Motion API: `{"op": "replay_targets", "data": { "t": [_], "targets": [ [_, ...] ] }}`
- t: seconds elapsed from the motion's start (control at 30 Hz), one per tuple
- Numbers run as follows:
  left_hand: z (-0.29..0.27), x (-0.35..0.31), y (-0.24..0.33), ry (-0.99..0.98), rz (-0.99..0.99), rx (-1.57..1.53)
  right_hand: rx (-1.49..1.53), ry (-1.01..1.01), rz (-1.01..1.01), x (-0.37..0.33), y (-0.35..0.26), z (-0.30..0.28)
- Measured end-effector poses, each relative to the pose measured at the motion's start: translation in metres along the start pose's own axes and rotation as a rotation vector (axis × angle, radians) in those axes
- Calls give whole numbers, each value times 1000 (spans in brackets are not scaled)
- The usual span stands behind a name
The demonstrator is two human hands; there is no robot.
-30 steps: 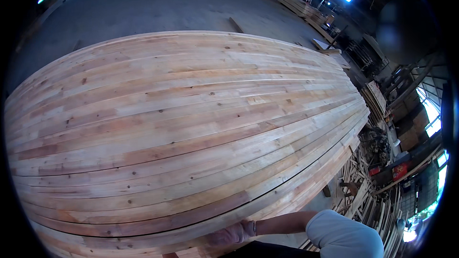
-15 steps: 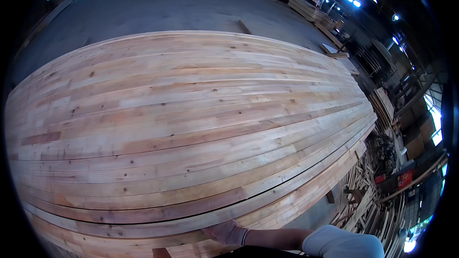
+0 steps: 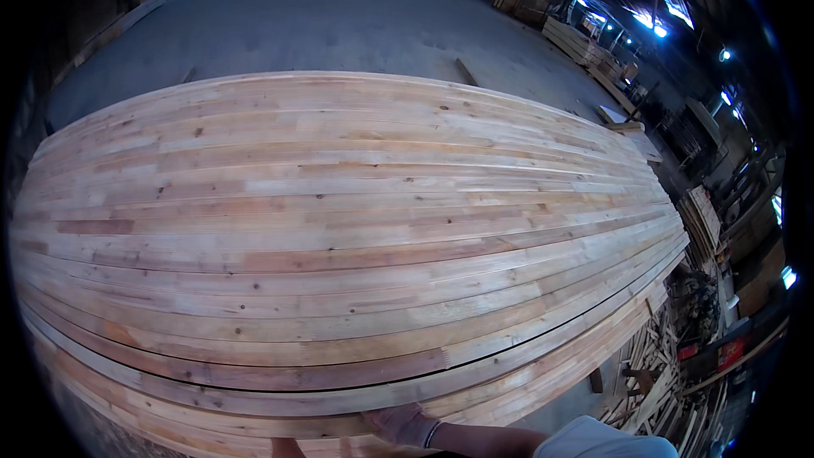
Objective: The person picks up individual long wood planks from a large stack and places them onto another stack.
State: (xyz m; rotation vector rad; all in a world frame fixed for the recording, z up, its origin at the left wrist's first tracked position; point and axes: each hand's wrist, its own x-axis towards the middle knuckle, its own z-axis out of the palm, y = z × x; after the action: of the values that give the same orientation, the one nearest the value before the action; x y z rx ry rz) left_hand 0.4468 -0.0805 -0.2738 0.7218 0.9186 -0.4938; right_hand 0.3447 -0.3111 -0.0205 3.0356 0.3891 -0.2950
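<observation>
Long pale wooden strips (image 3: 339,229) with knots lie side by side in a broad layer before me. A dark narrow gap parts the layer from the nearest wooden strip (image 3: 280,403). My right hand (image 3: 400,425), in a light glove, holds that strip's near edge; its fingers are closed against the edge and partly hidden. Of my left arm or hand (image 3: 287,448) only a small piece shows at the lower edge, below the same strip; its fingers are out of sight. More boards (image 3: 509,390) lie lower, under the near edge of the layer.
Scrap wood sticks (image 3: 653,382) are heaped on the floor at the right. Stacked boards (image 3: 702,216) stand beyond the layer's right end. Grey concrete floor (image 3: 339,21) spreads behind the layer, with a short piece of wood (image 3: 465,72) close to its far edge.
The view has tilted up slightly, so the layer sits a little lower and more right, and more far floor shows. My right hand stays at the strip's near edge.
</observation>
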Motion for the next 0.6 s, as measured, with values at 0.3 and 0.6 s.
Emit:
{"op": "replay_targets", "data": {
  "t": [0.3,0.6],
  "targets": [
    [-8,-14,9,15,6,-11,438,-417,54,-2,5,-41],
    [-17,-20,14,35,-23,-31,520,-91,156,-52,-39,-15]
  ]
}}
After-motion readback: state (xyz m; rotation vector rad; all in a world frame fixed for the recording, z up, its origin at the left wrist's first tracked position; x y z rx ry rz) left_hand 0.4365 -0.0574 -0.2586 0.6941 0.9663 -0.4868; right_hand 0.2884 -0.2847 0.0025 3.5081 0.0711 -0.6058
